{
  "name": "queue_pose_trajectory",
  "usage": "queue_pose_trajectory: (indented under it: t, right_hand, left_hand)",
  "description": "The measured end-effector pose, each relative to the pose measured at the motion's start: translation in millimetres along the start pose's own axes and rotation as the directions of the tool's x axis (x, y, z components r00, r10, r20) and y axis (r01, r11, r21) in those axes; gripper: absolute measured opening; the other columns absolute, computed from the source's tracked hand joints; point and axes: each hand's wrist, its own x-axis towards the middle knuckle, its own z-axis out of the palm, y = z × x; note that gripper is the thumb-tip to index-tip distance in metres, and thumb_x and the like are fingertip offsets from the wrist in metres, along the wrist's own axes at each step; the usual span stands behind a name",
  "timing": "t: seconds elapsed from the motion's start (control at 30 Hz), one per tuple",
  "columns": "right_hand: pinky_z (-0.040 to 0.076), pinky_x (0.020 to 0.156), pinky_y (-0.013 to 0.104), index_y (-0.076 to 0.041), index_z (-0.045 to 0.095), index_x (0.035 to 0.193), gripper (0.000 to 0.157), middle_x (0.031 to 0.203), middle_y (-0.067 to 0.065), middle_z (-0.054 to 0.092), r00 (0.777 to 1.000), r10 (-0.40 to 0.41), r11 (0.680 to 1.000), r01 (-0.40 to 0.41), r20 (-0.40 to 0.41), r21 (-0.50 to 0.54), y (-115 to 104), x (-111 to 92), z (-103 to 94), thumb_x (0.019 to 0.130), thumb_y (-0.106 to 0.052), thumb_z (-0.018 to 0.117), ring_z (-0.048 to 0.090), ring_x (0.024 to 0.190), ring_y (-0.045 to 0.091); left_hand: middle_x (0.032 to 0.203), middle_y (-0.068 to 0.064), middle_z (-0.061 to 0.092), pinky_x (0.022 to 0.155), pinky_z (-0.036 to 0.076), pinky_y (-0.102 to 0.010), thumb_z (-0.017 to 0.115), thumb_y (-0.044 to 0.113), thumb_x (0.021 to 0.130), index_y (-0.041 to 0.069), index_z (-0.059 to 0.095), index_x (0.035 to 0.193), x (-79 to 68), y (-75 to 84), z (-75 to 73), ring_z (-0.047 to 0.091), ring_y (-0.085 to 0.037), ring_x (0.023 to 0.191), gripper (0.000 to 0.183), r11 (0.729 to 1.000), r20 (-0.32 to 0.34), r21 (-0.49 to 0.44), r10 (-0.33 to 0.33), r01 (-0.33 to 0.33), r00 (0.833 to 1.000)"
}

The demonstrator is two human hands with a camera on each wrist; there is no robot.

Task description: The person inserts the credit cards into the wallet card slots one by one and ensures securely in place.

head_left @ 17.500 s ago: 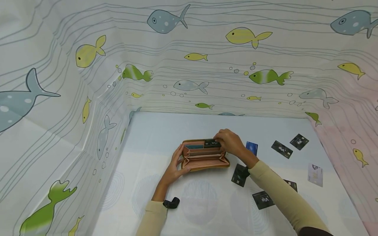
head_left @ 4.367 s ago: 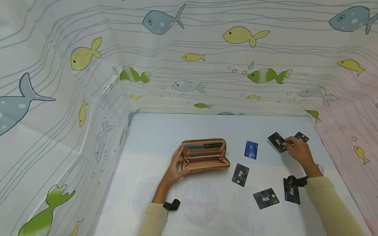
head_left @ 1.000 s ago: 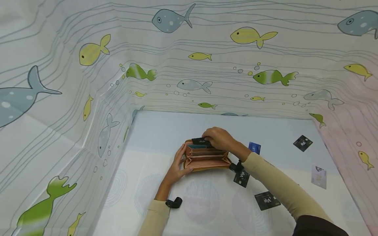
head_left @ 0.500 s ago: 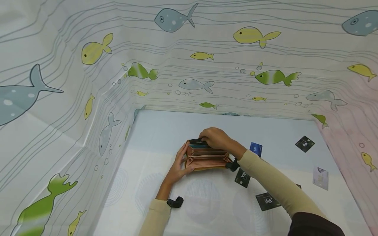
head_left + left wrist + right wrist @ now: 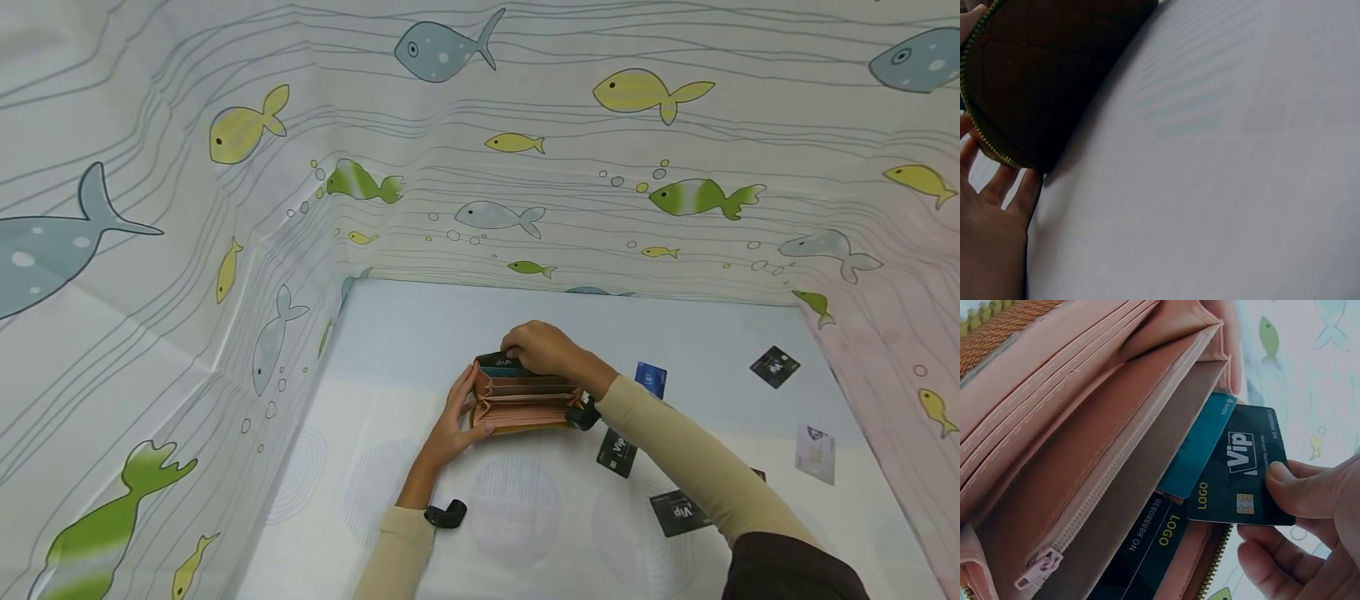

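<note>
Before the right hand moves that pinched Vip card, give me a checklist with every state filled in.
1. Wallet open: ok; its compartments are spread.
2. Wallet steadied: ok; the left hand holds its left end.
3. Grip: ok; the right hand pinches the Vip card.
4. Vip card fully tucked in: not ok; much of it shows.
5. Space alongside free: not ok; the teal card and at least one other black card are there.
6. Hidden edge seated: cannot tell.

Left hand (image 5: 992, 231); dark, perhaps quilted wallet (image 5: 1054, 72)
</note>
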Motion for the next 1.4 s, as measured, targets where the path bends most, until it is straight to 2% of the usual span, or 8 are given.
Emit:
queue_pose_trajectory:
  t: [0.27, 0.5, 0.63, 0.8, 1.07, 1.23, 1.4]
  right_hand:
    - [0.058, 0.090, 0.038, -0.006, 0.078, 0.108, 0.018, 0.107, 0.007, 0.077, 1.000, 0.002, 1.000, -0.002, -0.007, -0.002, -1, 3, 1.8, 0.096, -0.005, 0.065, 0.073, 0.101, 0.022]
    - [0.058, 0.090, 0.038, -0.006, 0.078, 0.107, 0.016, 0.107, 0.007, 0.077, 1.000, 0.010, 1.000, -0.010, -0.019, -0.001, 1, 6, 2.5, 0.095, -0.007, 0.067, 0.073, 0.100, 0.022]
    - [0.058, 0.086, 0.036, -0.007, 0.078, 0.104, 0.014, 0.101, 0.006, 0.076, 1.000, -0.007, 1.000, 0.006, -0.021, -0.027, 2, 7, 2.0, 0.095, -0.008, 0.068, 0.072, 0.096, 0.020]
    - [0.058, 0.078, 0.032, -0.006, 0.079, 0.101, 0.013, 0.093, 0.005, 0.070, 0.999, -0.032, 0.999, 0.032, -0.014, -0.029, 4, 8, -2.1, 0.094, -0.006, 0.068, 0.068, 0.086, 0.018]
    - [0.054, 0.072, 0.029, -0.005, 0.078, 0.104, 0.016, 0.089, 0.006, 0.065, 0.999, -0.046, 0.999, 0.047, 0.013, -0.019, 9, 6, -10.3, 0.095, -0.002, 0.066, 0.062, 0.080, 0.016]
    - [0.055, 0.074, 0.031, -0.004, 0.078, 0.105, 0.016, 0.091, 0.007, 0.066, 0.999, -0.032, 0.999, 0.032, -0.004, -0.001, 12, 1, -16.0, 0.094, -0.003, 0.066, 0.063, 0.082, 0.017]
    - [0.056, 0.076, 0.032, -0.004, 0.078, 0.105, 0.016, 0.093, 0.007, 0.066, 0.999, -0.020, 1.000, 0.020, -0.025, 0.017, 17, 0, -21.2, 0.095, -0.002, 0.066, 0.064, 0.085, 0.018]
  left_hand:
    - [0.167, -0.023, -0.001, 0.113, 0.030, -0.067, 0.067, 0.005, 0.091, 0.006, 0.009, 0.161, -1.3, 1.4, -0.1, 0.010, -0.041, 0.154, 0.092, 1.000, 0.001, 0.018, -0.002, 0.002, 1.000]
    - [0.168, -0.018, 0.000, 0.113, 0.031, -0.066, 0.068, 0.005, 0.091, 0.006, 0.009, 0.161, -1.2, -0.5, -1.0, 0.009, -0.040, 0.154, 0.092, 1.000, -0.005, 0.026, 0.000, 0.000, 1.000]
    - [0.167, -0.023, 0.000, 0.112, 0.031, -0.067, 0.068, 0.004, 0.090, 0.005, 0.009, 0.161, -0.9, -1.4, -1.4, 0.010, -0.042, 0.153, 0.092, 1.000, -0.005, 0.019, 0.007, -0.007, 1.000]
    - [0.167, -0.023, 0.000, 0.112, 0.030, -0.068, 0.067, 0.004, 0.090, 0.005, 0.010, 0.161, -0.2, -1.4, -1.1, 0.010, -0.042, 0.153, 0.091, 1.000, -0.005, 0.010, 0.008, -0.008, 1.000]
    - [0.168, -0.015, 0.000, 0.114, 0.028, -0.068, 0.067, 0.006, 0.091, 0.008, 0.010, 0.162, -0.3, -1.5, -0.8, 0.008, -0.039, 0.154, 0.091, 1.000, 0.001, -0.008, -0.010, 0.010, 1.000]
    - [0.168, -0.020, 0.000, 0.113, 0.029, -0.068, 0.067, 0.004, 0.090, 0.004, 0.011, 0.161, -0.1, -1.0, -1.0, 0.010, -0.043, 0.153, 0.090, 1.000, -0.003, -0.008, -0.004, 0.004, 1.000]
    - [0.168, -0.018, 0.000, 0.114, 0.029, -0.066, 0.067, 0.006, 0.091, 0.007, 0.010, 0.162, 0.0, 0.2, -1.0, 0.009, -0.040, 0.154, 0.091, 1.000, -0.004, -0.008, -0.030, 0.030, 1.000]
